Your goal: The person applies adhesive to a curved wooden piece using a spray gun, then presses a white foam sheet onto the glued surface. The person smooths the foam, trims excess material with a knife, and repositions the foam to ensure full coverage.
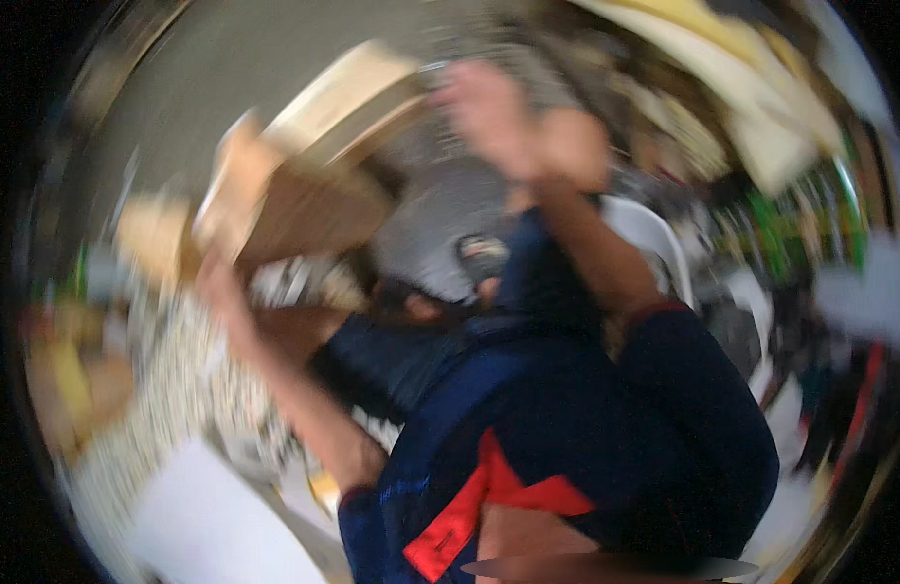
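Note:
A brown cardboard box (314, 209) with raised flaps tilts in front of me, blurred by motion. My left hand (219, 284) is at its near left edge, with the fingers closed on the cardboard. Past the far right end of a long pale flap (348, 92) is my right hand (489, 112), its fingers stretched out and smeared. Whether the right fingertips touch that flap is unclear. Between my bent knees lies a dark grey surface (445, 219).
A white curved rim (659, 229) shows beside my right forearm. White sheet material (216, 516) lies at lower left. Green slatted items (791, 229) and large cream-coloured pieces (761, 107) are to the right. Blurred clutter (75, 370) fills the left side.

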{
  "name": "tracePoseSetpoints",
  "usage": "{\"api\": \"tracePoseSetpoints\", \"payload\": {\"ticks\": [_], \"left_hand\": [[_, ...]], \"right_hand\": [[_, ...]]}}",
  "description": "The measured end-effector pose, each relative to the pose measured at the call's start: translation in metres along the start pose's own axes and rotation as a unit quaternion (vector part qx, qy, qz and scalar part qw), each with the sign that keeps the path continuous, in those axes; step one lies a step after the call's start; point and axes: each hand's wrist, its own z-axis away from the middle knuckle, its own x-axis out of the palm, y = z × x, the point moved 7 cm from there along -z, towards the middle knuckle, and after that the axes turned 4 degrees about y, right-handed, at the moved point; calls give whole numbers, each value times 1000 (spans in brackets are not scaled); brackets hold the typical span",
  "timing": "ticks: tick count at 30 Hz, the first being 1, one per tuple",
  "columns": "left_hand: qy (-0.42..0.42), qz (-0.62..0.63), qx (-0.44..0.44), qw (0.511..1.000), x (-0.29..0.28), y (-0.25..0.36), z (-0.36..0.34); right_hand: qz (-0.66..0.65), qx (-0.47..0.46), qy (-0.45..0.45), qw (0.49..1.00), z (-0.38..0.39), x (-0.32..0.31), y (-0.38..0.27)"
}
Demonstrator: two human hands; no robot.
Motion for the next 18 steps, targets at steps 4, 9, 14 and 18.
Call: {"api": "tracePoseSetpoints", "payload": {"ticks": [4,9,14,18], "left_hand": [[27,21,-77,996,-10,-7,-2],[12,-6,-114,993,-15,8,0],[-41,-84,-62,994,2,19,3],[56,-224,-97,968,-22,25,20]], "right_hand": [[-229,128,152,953,43,-44,-6],[-135,128,324,927,131,-124,-11],[-50,250,242,936,214,-159,38],[-153,403,274,860,228,-158,90]]}}
